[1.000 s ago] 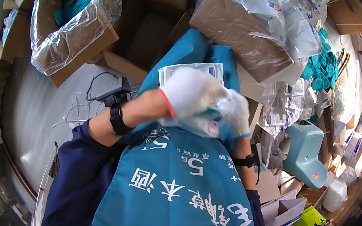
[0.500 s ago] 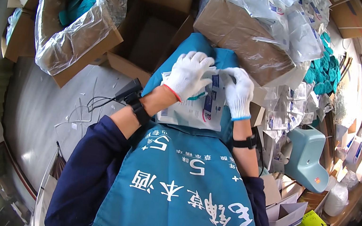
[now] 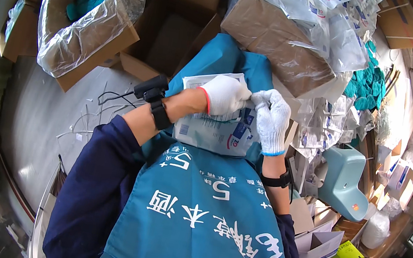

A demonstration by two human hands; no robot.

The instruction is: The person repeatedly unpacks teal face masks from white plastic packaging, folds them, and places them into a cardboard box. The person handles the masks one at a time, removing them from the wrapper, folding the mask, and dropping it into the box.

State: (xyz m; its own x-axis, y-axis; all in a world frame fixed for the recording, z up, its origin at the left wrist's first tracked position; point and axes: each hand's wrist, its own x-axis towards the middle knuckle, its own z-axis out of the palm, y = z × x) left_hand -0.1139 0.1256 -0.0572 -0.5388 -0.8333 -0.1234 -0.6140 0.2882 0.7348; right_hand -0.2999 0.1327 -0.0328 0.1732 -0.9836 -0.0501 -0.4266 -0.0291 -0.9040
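A white printed plastic bag point(image 3: 211, 132) lies on my lap, over the blue-green apron point(image 3: 204, 205). Something green shows faintly in its middle. My left hand point(image 3: 225, 96), in a white knit glove with a red cuff edge, reaches across the bag with fingers closed at its upper right edge. Meeting it there is my right hand point(image 3: 272, 122), in a white glove with a blue cuff edge, its thumb and fingers pinched together. The fingertips of both hands nearly touch. The bag edge between them is mostly hidden.
Ahead stand an open cardboard box point(image 3: 164, 40) and, left of it, a plastic-lined box point(image 3: 86, 62) with green material. A carton point(image 3: 279, 37) heaped with clear bags is ahead right. Green bundles point(image 3: 368, 82) and a light-blue plastic stool point(image 3: 343, 176) are at the right.
My left hand has gone from lying spread over the bag to fingers closed at its right edge. The hands have come together, and the bag's upper left part is uncovered.
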